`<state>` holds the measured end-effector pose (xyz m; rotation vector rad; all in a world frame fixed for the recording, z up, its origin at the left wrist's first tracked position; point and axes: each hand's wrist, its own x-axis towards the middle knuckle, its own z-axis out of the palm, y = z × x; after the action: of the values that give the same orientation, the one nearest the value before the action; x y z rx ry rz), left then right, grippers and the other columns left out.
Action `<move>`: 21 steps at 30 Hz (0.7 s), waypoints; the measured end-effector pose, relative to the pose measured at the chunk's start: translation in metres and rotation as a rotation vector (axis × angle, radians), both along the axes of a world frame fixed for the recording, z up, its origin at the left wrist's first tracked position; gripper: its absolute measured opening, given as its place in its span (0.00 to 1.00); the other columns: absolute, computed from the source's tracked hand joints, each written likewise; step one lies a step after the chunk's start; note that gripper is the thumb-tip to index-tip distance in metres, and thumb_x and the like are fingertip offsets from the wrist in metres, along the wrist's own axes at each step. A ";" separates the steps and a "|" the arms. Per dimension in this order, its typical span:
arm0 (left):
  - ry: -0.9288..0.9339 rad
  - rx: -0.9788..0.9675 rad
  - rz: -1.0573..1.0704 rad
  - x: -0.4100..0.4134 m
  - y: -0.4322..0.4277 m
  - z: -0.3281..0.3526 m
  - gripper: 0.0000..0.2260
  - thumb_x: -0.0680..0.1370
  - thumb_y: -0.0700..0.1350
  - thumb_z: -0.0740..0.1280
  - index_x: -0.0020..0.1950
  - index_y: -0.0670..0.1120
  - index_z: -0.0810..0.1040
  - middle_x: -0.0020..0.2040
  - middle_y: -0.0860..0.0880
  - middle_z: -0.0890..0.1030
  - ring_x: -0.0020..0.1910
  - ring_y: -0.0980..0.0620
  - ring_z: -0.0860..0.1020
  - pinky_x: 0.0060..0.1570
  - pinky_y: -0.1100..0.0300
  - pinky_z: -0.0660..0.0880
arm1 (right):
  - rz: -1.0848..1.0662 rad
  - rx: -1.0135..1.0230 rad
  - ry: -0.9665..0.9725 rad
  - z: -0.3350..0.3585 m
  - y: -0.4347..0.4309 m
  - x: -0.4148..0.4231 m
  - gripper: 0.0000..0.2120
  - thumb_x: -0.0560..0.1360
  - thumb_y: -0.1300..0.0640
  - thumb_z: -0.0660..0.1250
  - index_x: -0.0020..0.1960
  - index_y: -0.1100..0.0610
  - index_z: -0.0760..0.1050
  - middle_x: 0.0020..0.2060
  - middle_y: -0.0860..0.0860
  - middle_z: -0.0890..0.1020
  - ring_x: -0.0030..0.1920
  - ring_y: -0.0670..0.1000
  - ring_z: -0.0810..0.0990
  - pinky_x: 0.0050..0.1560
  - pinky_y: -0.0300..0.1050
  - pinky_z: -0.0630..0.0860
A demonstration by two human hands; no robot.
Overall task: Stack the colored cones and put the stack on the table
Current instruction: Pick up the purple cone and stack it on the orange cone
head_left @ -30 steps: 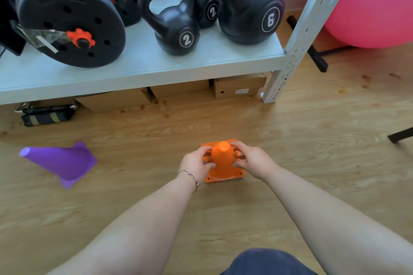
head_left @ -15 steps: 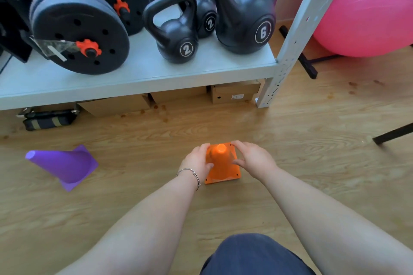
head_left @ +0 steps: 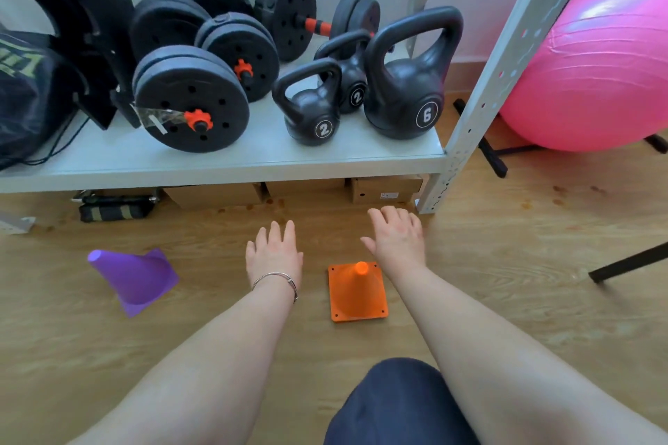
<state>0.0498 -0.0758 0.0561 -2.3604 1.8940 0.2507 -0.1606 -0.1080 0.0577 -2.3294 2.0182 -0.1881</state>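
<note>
An orange cone [head_left: 357,294] stands upright on its square base on the wooden floor, in the middle of the view. A purple cone [head_left: 135,278] lies tipped on its side to the left, tip pointing up-left. My left hand [head_left: 273,254] hovers flat, fingers spread, just left of and beyond the orange cone, holding nothing. My right hand [head_left: 397,239] is spread open just beyond the cone's right side, also holding nothing. Neither hand touches a cone.
A grey metal shelf [head_left: 224,159] with black dumbbells [head_left: 191,101] and kettlebells [head_left: 405,97] stands right behind. Its upright post [head_left: 470,119] rises at right. A pink exercise ball [head_left: 596,58] sits far right. Cardboard boxes [head_left: 385,190] lie under the shelf. A black stand leg [head_left: 629,262] crosses the floor at right.
Both hands have let go of the orange cone and lifted away from it with fingers spread. The cone now stands alone on the floor. The view has tilted upward.
</note>
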 end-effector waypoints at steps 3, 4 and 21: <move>-0.039 -0.027 0.042 0.026 0.001 0.011 0.29 0.80 0.56 0.58 0.78 0.53 0.51 0.79 0.49 0.56 0.78 0.45 0.54 0.75 0.47 0.55 | 0.058 -0.028 -0.017 0.009 -0.005 0.031 0.24 0.73 0.43 0.70 0.64 0.52 0.71 0.56 0.53 0.77 0.58 0.58 0.75 0.65 0.56 0.68; -0.048 -0.034 0.058 0.036 0.002 0.014 0.29 0.80 0.56 0.58 0.78 0.54 0.51 0.79 0.49 0.56 0.78 0.45 0.54 0.75 0.46 0.55 | 0.083 -0.025 -0.015 0.011 -0.006 0.041 0.24 0.73 0.43 0.69 0.64 0.52 0.71 0.56 0.53 0.77 0.58 0.58 0.75 0.64 0.55 0.69; 0.027 0.063 0.467 0.195 0.075 -0.046 0.28 0.80 0.56 0.59 0.77 0.53 0.53 0.79 0.49 0.57 0.78 0.47 0.54 0.74 0.47 0.55 | 0.373 0.135 0.062 -0.027 -0.009 0.212 0.22 0.76 0.47 0.65 0.67 0.54 0.68 0.58 0.55 0.76 0.59 0.60 0.73 0.58 0.53 0.70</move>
<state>0.2444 -0.0008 0.0099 -2.7329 1.2928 0.3730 0.0519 -0.1167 0.0306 -2.5909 1.5221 0.0369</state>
